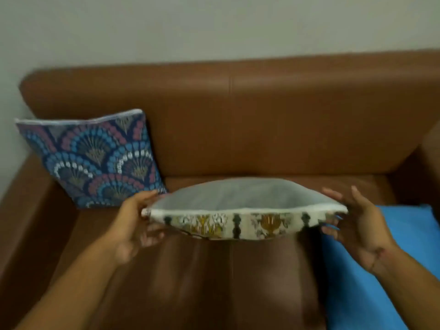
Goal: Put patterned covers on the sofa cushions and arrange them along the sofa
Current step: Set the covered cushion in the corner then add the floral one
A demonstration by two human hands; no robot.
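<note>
A cushion in a cream cover with yellow and orange flowers (242, 208) hangs flat above the brown leather sofa seat (202, 270), its plain grey back face up. My left hand (135, 217) grips its left edge. My right hand (354, 220) holds its right edge with the fingers spread around the corner. A second cushion with a blue and pink fan pattern (95, 158) stands upright in the sofa's left corner against the backrest (285, 115).
A plain blue cushion (392, 270) lies on the seat at the right, under my right wrist. The sofa's left armrest (26, 210) and right armrest (431, 153) bound the seat. A pale wall rises behind the sofa.
</note>
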